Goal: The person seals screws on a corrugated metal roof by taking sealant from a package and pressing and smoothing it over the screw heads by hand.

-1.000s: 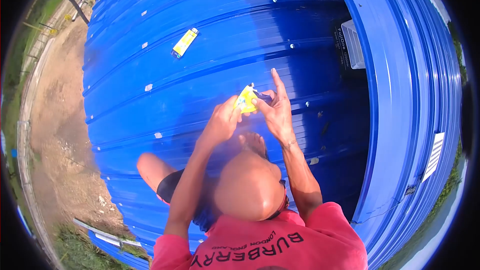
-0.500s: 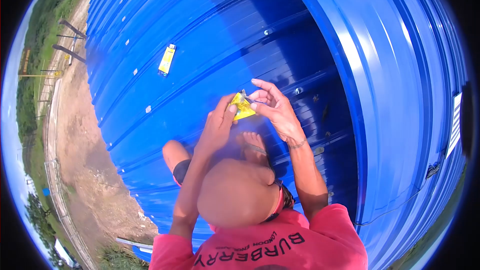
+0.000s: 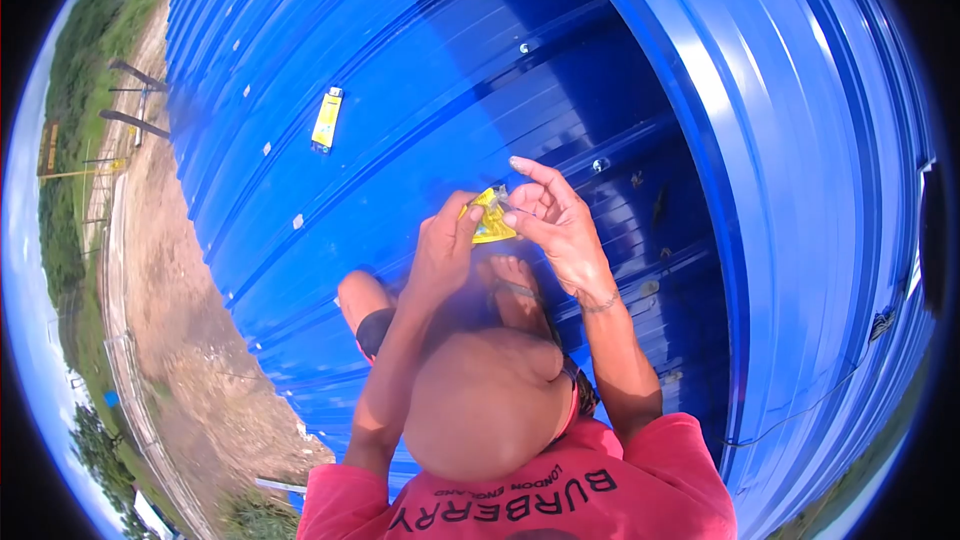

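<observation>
Yellow packet between both hands, above blue roof. Left hand pinches left side; right hand grasps right edge, at the torn-looking top. Further handling calls for steady pinches. Yellow carton far left; print illegible. Shirt: "BURBERRY", "LONDON ENGLAND".

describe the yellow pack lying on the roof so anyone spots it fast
On the ribbed blue roof, look at the sunlit part. Ahead and to the left of the left hand lies a slim yellow pack, dark at its near end. It lies untouched, unlike the crumpled yellow packet in that hand.
</observation>
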`<state>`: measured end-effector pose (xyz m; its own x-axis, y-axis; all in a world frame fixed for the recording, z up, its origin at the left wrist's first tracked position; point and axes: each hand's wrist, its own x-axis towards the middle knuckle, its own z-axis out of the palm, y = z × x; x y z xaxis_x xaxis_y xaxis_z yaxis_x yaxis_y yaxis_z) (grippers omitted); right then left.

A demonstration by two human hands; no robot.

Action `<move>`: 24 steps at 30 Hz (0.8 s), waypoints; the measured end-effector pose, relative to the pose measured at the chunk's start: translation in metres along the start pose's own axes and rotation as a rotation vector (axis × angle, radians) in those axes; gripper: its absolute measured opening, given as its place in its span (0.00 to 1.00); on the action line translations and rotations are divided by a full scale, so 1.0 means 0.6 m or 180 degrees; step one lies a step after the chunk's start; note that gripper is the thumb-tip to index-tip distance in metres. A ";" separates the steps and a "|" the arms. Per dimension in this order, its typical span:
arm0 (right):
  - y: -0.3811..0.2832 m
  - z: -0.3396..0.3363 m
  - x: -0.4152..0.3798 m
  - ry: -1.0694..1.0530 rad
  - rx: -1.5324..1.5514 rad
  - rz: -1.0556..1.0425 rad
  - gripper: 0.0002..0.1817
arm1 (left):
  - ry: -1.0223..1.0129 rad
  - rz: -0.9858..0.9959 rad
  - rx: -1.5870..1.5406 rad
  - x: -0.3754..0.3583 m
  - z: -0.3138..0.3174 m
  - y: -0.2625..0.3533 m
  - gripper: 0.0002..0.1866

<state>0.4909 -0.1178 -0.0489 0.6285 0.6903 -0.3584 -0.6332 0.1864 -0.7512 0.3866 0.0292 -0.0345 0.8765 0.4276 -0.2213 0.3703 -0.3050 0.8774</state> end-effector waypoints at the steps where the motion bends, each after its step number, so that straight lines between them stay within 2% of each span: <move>1: -0.001 -0.005 -0.001 -0.0076 0.0024 0.0074 0.30 | 0.0010 0.0066 0.0001 0.001 0.000 0.000 0.14; 4: -0.011 -0.006 -0.007 -0.0130 0.0172 0.0477 0.23 | 0.0028 0.0169 0.0105 0.003 -0.004 0.007 0.12; 10: 0.004 -0.019 -0.007 -0.0218 0.0721 0.0763 0.17 | 0.0068 0.0223 0.0129 0.001 -0.008 0.002 0.11; 17: 0.011 -0.016 -0.004 -0.0223 0.0915 0.0770 0.16 | 0.0035 0.0347 0.0217 0.002 -0.010 -0.002 0.09; 20: 0.012 -0.015 0.000 -0.0180 0.0900 0.0795 0.15 | 0.0204 0.0664 0.0349 0.008 -0.003 -0.017 0.09; 24: 0.012 -0.015 0.000 -0.0082 0.0941 0.0902 0.15 | 0.0280 0.0738 0.0527 0.012 -0.001 -0.029 0.08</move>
<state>0.4904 -0.1227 -0.0597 0.4014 0.7598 -0.5114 -0.8845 0.1767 -0.4319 0.3863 0.0380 -0.0509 0.9162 0.4002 0.0211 0.2148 -0.5348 0.8172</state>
